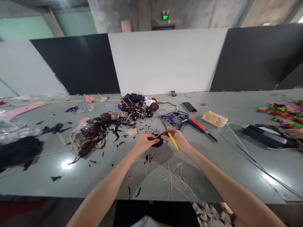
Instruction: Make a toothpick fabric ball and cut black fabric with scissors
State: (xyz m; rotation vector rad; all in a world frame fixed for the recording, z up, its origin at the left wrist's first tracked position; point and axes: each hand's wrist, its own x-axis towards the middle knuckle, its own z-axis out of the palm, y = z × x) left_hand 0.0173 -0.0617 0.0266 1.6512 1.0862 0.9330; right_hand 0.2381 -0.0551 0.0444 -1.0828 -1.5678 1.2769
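Observation:
My left hand pinches a small piece of black cloth between thumb and fingers, just above the table. My right hand is closed beside it, fingertips at the cloth's right edge. Lying in my right hand is a slim tool with a yellow handle and a narrow metal front end pointing away from me; its exact kind is unclear. Below the hands lie black scraps and thin wooden sticks. Beyond them is a heap of dark cloth balls with sticks poking out.
A blue glue gun, an orange-and-blue handled tool, a phone and a yellowish packet lie right of centre. Dark patterned cloth sits left. A white cable crosses the right side. Upright panels stand behind.

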